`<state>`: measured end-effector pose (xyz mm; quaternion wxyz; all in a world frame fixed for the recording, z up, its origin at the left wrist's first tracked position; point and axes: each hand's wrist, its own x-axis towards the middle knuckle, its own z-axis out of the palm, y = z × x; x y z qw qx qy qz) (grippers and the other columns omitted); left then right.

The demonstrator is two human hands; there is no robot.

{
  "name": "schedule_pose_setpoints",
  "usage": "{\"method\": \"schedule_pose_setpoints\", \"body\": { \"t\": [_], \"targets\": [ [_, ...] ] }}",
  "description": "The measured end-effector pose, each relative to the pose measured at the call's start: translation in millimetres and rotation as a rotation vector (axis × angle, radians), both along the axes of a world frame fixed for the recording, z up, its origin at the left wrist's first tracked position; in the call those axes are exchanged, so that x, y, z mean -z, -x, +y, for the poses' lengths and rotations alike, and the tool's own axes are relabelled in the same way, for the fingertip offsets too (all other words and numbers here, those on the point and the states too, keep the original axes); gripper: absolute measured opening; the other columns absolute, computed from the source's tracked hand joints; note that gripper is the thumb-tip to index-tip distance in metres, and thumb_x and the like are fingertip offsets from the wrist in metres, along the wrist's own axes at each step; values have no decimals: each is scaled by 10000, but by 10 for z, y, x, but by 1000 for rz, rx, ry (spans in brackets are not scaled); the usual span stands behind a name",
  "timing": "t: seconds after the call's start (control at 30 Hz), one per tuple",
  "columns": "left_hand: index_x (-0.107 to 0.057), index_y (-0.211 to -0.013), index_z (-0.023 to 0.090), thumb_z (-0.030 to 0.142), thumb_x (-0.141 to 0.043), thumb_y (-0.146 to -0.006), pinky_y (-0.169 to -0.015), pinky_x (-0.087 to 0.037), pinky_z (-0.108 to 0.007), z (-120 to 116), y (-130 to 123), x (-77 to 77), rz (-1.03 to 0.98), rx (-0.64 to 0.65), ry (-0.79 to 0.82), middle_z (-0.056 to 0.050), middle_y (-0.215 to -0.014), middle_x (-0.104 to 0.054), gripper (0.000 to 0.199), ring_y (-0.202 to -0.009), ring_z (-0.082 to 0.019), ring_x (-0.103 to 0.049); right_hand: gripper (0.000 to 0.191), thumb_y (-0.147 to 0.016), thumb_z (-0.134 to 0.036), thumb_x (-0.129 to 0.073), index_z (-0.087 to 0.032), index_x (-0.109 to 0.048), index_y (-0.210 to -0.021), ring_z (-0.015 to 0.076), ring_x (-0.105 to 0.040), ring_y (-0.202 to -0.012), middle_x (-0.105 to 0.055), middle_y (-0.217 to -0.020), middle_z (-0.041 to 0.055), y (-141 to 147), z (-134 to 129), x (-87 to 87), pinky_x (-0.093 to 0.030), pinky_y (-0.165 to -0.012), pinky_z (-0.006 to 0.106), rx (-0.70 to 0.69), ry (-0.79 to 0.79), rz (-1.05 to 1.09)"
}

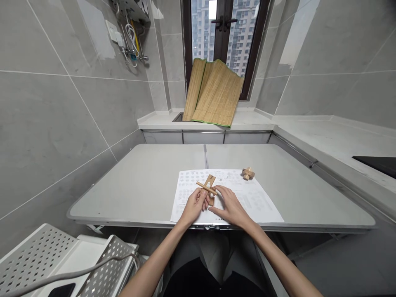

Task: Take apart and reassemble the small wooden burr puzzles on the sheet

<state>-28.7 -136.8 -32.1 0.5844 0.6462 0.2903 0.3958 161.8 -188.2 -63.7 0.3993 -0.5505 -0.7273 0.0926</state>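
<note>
My left hand [194, 205] is closed in a pinch on a thin wooden stick [204, 187], which slants across a flat wooden puzzle piece [210, 180]. The flat piece has a pale cut-out and a dark mark near its top. Its lower part shows between my hands, and I cannot tell whether it is held or lies on the paper. My right hand [230, 206] is open, thumb apart, with fingertips at or very near the stick's right end. Under both hands lies a printed paper sheet [256, 202]. A wooden burr puzzle [248, 173] sits at its upper right corner.
The folding table [139, 181] has a seam down its middle. Behind it, a bamboo mat [218, 93] leans on the window [221, 37] above a white ledge [247, 119]. A white perforated rack [40, 251] with a grey cable stands at the lower left.
</note>
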Motion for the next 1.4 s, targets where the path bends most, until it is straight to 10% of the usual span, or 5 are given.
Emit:
{"method": "schedule_pose_setpoints", "body": {
  "t": [0.3,0.5,0.7,1.4],
  "targets": [
    [-623,-956,152,670,-640,-927,-537,-431,-231,21,13,-7,-60,-54,31,-26,-799,-671,519,-562,-99,-569,658,-769,-500,-827,-235,-649,-1345,376,-577,-1292,-673,-1345,131,-21,148,-160,-418,-1134,562,42,133,213],
    [-670,-1031,124,607,-695,-920,-531,-437,-223,22,14,-17,-92,-77,54,-82,-880,-724,496,-598,-110,-606,602,-796,-585,-825,-245,-708,-1279,342,-615,-1323,-689,-1396,121,-29,69,-250,-485,-1122,506,94,296,994],
    [-699,-1071,109,571,-715,-920,-529,-430,-215,11,19,-40,-95,-79,49,-115,-933,-755,486,-602,-106,-620,556,-798,-617,-831,-230,-761,-1190,295,-669,-1295,-753,-1317,96,227,50,-345,-507,-1157,425,-50,331,1301],
    [-672,-1062,135,575,-632,-968,-605,-473,-257,-65,10,-21,34,-40,-61,-11,-694,-655,452,-572,-135,-606,570,-761,-416,-934,-252,-714,-1261,272,-674,-1290,-770,-1261,62,498,-63,-243,-449,-1215,441,-123,365,1550]
  ]
}}
